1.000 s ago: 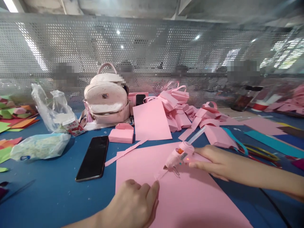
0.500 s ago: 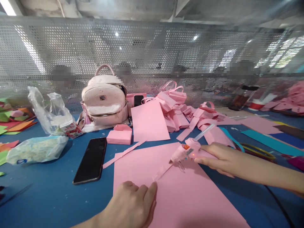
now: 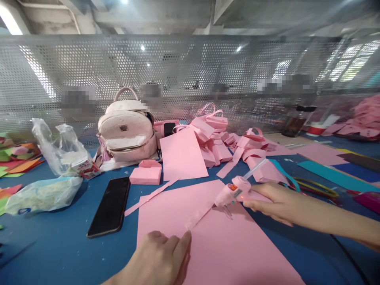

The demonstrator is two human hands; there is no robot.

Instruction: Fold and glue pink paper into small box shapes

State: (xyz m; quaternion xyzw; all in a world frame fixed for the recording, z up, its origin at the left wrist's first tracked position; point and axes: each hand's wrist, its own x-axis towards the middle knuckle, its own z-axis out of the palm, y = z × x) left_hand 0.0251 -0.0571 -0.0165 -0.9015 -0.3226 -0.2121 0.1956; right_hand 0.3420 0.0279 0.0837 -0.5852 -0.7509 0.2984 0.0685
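My right hand (image 3: 274,202) is closed around the handle of a pink hot glue gun (image 3: 233,192) with a clear glue stick poking out of its back. Its nozzle points down and left, close to the far end of a narrow pink paper strip (image 3: 200,217). At the strip's near end is my left hand (image 3: 162,255), its fingers curled and the index fingertip at the strip; the thumb is hidden. Beneath both lies a large pink paper sheet (image 3: 237,245) on the blue table.
Left of the sheet lie a black phone (image 3: 109,206) and a plastic packet (image 3: 44,194). Behind stand a pale backpack (image 3: 127,130), a small pink paper box (image 3: 146,174) and piled pink paper bags (image 3: 210,134). The gun's black cord (image 3: 347,253) trails at right.
The view has shifted slightly, so the scene sits a little lower and further left. The glue gun's nozzle stays near the strip's far end, and both hands keep their holds.
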